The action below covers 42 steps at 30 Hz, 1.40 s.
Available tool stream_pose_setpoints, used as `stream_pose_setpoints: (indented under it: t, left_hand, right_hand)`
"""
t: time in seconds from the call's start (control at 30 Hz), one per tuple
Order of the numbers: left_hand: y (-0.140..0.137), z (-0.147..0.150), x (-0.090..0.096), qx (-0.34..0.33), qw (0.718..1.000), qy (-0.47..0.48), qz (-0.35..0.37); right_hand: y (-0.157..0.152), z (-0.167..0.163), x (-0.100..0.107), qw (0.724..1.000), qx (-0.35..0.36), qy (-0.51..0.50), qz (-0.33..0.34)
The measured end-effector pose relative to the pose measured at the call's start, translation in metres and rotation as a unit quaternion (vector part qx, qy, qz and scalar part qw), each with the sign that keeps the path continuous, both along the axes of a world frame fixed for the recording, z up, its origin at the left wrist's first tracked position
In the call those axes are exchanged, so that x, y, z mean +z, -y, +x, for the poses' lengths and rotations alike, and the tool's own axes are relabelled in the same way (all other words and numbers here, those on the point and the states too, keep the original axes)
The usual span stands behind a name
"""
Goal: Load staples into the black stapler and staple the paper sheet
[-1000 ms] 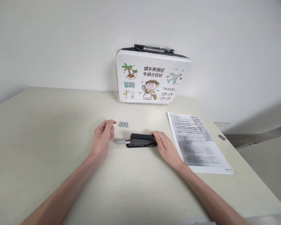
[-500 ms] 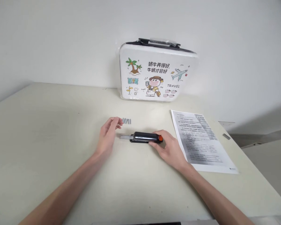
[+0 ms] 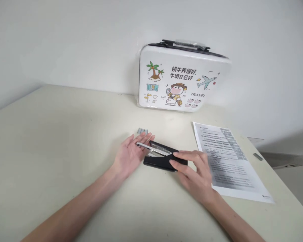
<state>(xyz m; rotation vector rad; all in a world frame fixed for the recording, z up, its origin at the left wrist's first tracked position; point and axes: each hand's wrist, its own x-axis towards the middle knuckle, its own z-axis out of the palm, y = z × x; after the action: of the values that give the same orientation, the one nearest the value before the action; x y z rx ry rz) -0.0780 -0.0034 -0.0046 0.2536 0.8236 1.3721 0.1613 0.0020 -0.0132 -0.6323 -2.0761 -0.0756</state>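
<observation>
My right hand [image 3: 195, 169] grips a black stapler [image 3: 159, 163] by its right end, thumb and fingers on its sides. The stapler is turned on its side and spread apart, with its silver staple rail [image 3: 154, 148] showing between the black halves and pointing left. My left hand [image 3: 132, 153] lies palm up just left of the stapler, fingers stretched out under and behind the tip of the rail. Several strips of grey staples [image 3: 142, 130] lie on the table just beyond my left fingertips.
A printed sheet of paper [image 3: 229, 161] lies to the right, near my right wrist. Another small staple strip [image 3: 258, 157] is at the table's right edge. A white cartoon case [image 3: 176, 77] with a black handle stands against the wall at the back.
My right hand has lifted and turned the stapler, which now shows its opened side. My left hand has left the staple strips and turned palm up. The view has shifted slightly left.
</observation>
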Motion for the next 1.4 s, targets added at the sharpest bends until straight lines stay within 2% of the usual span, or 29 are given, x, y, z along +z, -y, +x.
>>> stream_pose_setpoints:
  t: [0.2,0.37,0.67,0.8,0.9,1.03,1.1,1.17,1.27,1.4]
  left_hand:
    - [0.003,0.001,-0.001,0.000,1.000,-0.013,-0.006]
    - [0.003,0.002,-0.001,-0.016,1.000,-0.019,0.002]
    - [-0.003,-0.002,0.005,0.053,0.999,-0.005,-0.004]
    - [-0.005,-0.006,0.003,0.094,0.990,-0.103,0.001]
    - [0.000,-0.007,0.004,0.056,0.965,-0.254,0.033]
    - [0.010,-0.003,0.007,0.015,0.887,-0.455,0.081]
    - [0.014,-0.001,0.008,-0.010,0.853,-0.510,0.110]
    - [0.016,0.000,0.008,-0.041,0.832,-0.534,0.145]
    - [0.018,0.001,0.006,-0.101,0.831,-0.511,0.194]
    - [0.018,0.001,0.005,-0.153,0.869,-0.425,0.202]
  right_hand:
    - [0.010,-0.001,-0.006,0.999,-0.024,0.009,0.039]
    - [0.009,-0.001,-0.006,0.998,-0.029,-0.021,0.054]
    - [0.006,-0.002,0.009,0.997,-0.054,-0.031,0.041]
    - [0.002,0.000,0.010,0.997,-0.051,-0.051,0.017]
    - [0.000,0.002,0.008,0.997,-0.048,-0.053,0.003]
    - [-0.001,0.001,0.008,0.998,-0.042,-0.052,0.000]
    - [-0.002,0.001,0.007,0.997,-0.047,-0.053,0.001]
    - [-0.003,0.001,0.007,0.997,-0.049,-0.055,-0.001]
    - [-0.004,0.002,0.005,0.997,-0.045,-0.061,0.004]
    - [-0.006,0.002,0.004,0.997,-0.046,-0.067,0.010]
